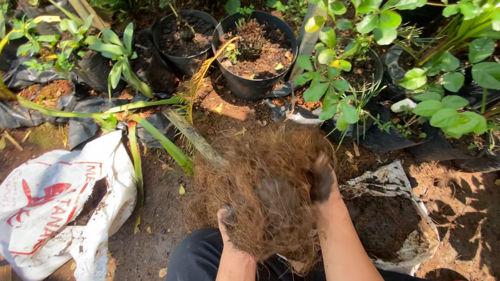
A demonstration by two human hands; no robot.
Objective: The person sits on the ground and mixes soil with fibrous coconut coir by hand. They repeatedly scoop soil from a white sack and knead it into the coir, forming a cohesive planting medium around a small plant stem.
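Both hands are buried in a big shaggy clump of brown coconut fibre (pixel 271 192), stringy and dry, held up over the lap. Left hand (pixel 227 218) has its grip closed on the lower edge, right hand (pixel 322 179) clamps the upper right side, fingers dark with soil. Just right of it sits an open white plastic sack of dark crumbly soil (pixel 388 221); a crumpled white bag with red print (pixel 52 208) lies well off to the left. Two round black plastic pots (pixel 250 52) stand further back on bare dirt ground (pixel 156 208), leafy green plants (pixel 338 88) crowding the far edge
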